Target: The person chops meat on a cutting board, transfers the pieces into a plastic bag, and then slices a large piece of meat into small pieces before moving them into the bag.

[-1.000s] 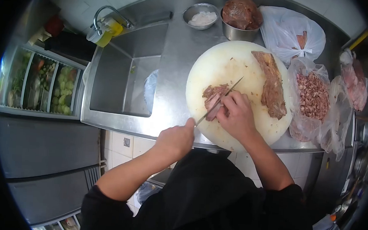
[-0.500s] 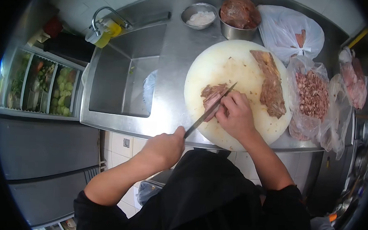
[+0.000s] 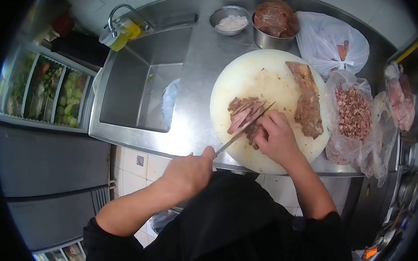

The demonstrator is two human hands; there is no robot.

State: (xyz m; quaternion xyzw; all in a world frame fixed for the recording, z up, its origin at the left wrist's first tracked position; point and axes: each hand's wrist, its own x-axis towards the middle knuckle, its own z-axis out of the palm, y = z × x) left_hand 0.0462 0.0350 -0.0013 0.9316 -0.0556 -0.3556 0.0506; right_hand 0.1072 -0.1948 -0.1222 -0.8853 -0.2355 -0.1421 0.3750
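Note:
My left hand (image 3: 189,173) is wrapped around the handle of a kitchen knife (image 3: 243,128), its blade slanting up to the right across the meat. Sliced cooked meat (image 3: 242,112) lies fanned out on the left side of the blade. Curled fingers of my right hand (image 3: 276,135) hold the piece of meat (image 3: 251,133) on the other side, close against the blade; part of that piece is hidden. All this rests on a round white cutting board (image 3: 245,66). A longer slab of cooked meat (image 3: 307,100) lies on the board to the right.
Left of the board is a steel sink (image 3: 139,98) with a faucet (image 3: 125,8). Behind stand a bowl of white stuff (image 3: 231,23), a pot (image 3: 273,40) heaped with meat and a tied white bag (image 3: 329,40). An open bag of diced meat (image 3: 353,112) sits at the right.
The knife has shifted slightly right along the meat, and more slices lie spread left of the blade. My right hand has moved a little right and down with the piece.

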